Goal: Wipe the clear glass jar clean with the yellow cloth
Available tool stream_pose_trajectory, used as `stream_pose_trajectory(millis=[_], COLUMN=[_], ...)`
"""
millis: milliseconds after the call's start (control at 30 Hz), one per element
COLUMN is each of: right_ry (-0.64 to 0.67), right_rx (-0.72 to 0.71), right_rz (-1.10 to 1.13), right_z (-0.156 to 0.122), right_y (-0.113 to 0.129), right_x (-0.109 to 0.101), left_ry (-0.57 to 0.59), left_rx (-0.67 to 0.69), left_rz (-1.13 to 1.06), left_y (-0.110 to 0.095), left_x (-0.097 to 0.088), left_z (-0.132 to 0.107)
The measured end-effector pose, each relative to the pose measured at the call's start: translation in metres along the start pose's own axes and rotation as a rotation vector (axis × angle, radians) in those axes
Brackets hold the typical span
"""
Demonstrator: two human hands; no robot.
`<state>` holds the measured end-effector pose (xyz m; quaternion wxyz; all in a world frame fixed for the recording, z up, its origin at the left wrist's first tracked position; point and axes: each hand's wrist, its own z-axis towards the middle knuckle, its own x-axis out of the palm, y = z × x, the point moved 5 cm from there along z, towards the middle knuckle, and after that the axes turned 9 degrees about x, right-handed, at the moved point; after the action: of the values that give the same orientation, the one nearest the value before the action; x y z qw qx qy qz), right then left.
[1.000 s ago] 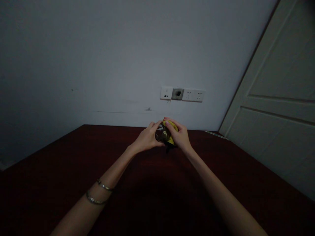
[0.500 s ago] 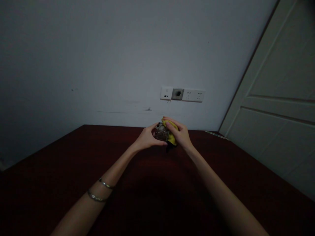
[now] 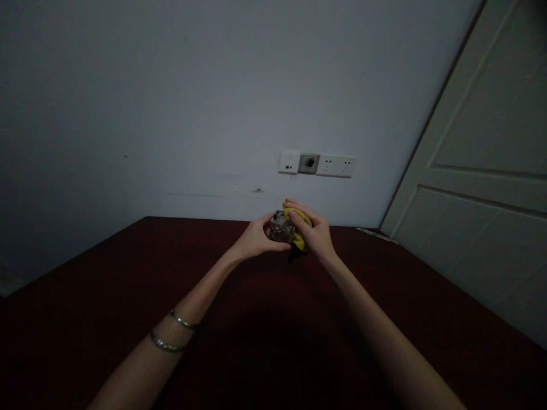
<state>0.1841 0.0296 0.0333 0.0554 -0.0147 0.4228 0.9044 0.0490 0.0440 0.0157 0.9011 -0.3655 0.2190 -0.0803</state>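
- The glass [image 3: 281,229] sat in the gap between the two hands, right of the left hand's palm and left of the right hand's fingertips, touching both the left fingers and the cloth
- The left hand [image 3: 256,238] was the nearer one, its fingers curved around the glass, with one digit along the top edge and another beneath
- The right hand [image 3: 314,232] had its fingers closed on a yellow cloth [image 3: 299,243], bunched and pressed against the glass's right side
- Which way the glass's long axis ran could not be told, since fingers and cloth covered both sides and the light was dim
- A dark piece [image 3: 296,254] hung below the cloth; whether it belonged to the cloth was unclear
- Both hands were over the far part of the dark red worktop [image 3: 265,290], with two bangles [image 3: 164,343] on the left forearm
- Behind them rose the wall [image 3: 205,114] with its sockets [image 3: 335,165], and a panelled door [image 3: 482,228] stood well apart on the right
- Only the cloth and the fingers themselves blocked the glass
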Motion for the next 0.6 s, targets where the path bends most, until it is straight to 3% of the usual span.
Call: stream_pose_trajectory(millis=[100,267,333,600], right_ry=[0.005,0.202,0.224,-0.004], right_rx=[-0.020,-0.288,-0.335,-0.187], right_rz=[-0.044,-0.303,-0.348,-0.301], right_z=[0.000,-0.014,-0.017,-0.004], right_y=[0.001,0.020,0.023,0.013], right_x=[0.001,0.016,0.019,0.008], left_ry=[-0.008,-0.072,-0.090,-0.084], left_rx=[-0.024,-0.137,-0.125,-0.042], left_rz=[0.035,0.086,0.089,0.128], left_y=[0.002,0.017,0.017,0.016], left_x=[0.001,-0.004,-0.006,-0.002], left_z=[0.000,-0.003,-0.003,-0.003])
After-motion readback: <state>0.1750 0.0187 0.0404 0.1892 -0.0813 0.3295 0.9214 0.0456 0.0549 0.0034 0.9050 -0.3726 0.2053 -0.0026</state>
